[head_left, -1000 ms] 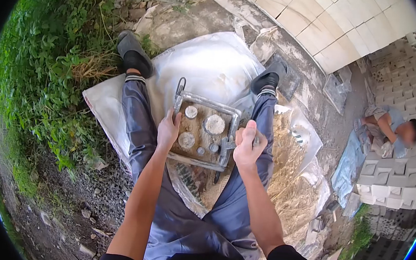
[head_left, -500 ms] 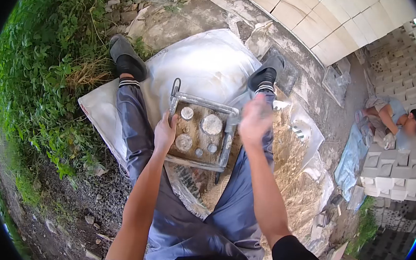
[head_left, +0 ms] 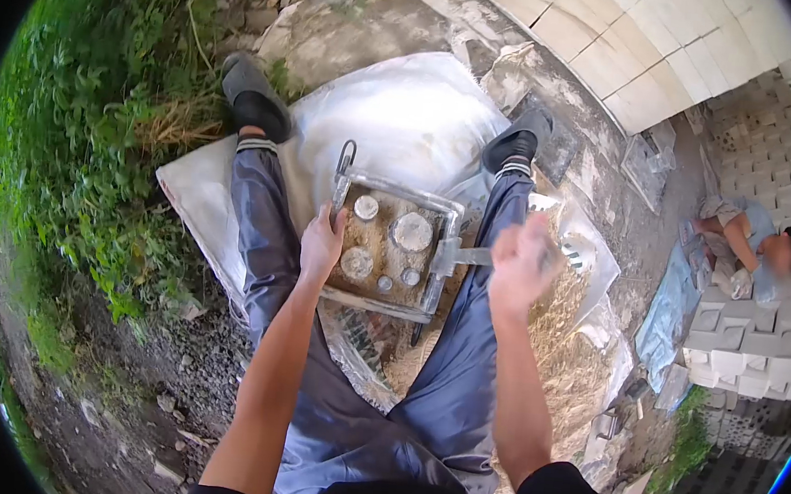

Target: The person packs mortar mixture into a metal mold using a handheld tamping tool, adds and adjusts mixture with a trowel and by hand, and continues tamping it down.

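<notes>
A square metal frame [head_left: 381, 309] lies between my legs, with several round, dusty discs of different sizes inside, among them a large one [head_left: 411, 232]. Sandy material surrounds the discs. My left hand [head_left: 322, 245] grips the frame's left side. My right hand [head_left: 521, 263], slightly blurred, is closed round the handle of a hammer [head_left: 446, 256]. The hammer's head is at the right side of the frame.
White sacking [head_left: 398, 106] lies under the frame and my feet. Sandy powder [head_left: 556, 346] is heaped to the right. Another person [head_left: 744, 240] sits at the far right beside a blue sheet [head_left: 667, 313] and stacked pale blocks [head_left: 754, 344]. Green plants [head_left: 95, 127] grow at the left.
My right hand has moved right, away from the frame, and the hammer's head now shows clearly at the frame's right side. My left hand keeps its hold on the frame.
</notes>
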Available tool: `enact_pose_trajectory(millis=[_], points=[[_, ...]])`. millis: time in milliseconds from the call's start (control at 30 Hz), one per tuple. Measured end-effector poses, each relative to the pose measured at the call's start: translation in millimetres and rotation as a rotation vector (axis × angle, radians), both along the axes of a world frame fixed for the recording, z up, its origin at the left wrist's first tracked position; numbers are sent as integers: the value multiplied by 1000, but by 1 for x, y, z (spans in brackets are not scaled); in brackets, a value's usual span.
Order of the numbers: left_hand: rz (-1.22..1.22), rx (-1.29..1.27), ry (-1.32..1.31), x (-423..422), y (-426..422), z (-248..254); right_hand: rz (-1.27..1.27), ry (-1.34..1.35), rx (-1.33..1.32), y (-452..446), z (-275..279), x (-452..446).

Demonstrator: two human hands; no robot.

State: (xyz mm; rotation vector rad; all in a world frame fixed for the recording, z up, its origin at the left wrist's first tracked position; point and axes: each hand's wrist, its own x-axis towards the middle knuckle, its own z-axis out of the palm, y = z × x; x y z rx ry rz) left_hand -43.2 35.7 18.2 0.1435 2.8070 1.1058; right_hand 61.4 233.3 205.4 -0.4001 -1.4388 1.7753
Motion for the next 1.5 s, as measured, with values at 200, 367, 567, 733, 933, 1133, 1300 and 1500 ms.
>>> enact_pose_trajectory(millis=[200,367,567,733,933,1133,1300,1500], points=[[-7,27,26,2,1,10,113,-79,31,-15,-25,29],[0,13,-26,8,-2,9,88,-163,135,-34,-36,50],[5,8,-22,-1,0,7,82,-244,135,-46,-3,45],[-7,26,72,3,-1,2,112,-188,151,-46,-29,50],[4,8,-21,2,-1,8,-60,-103,56,-51,-36,51],[24,4,40,3,1,6,221,-11,-21,-17,-15,40],[23,2,75,4,1,1,669,-27,74,-3,10,6],[32,-20,94,2,0,1,-123,-5,-206,-28,-29,-20]])
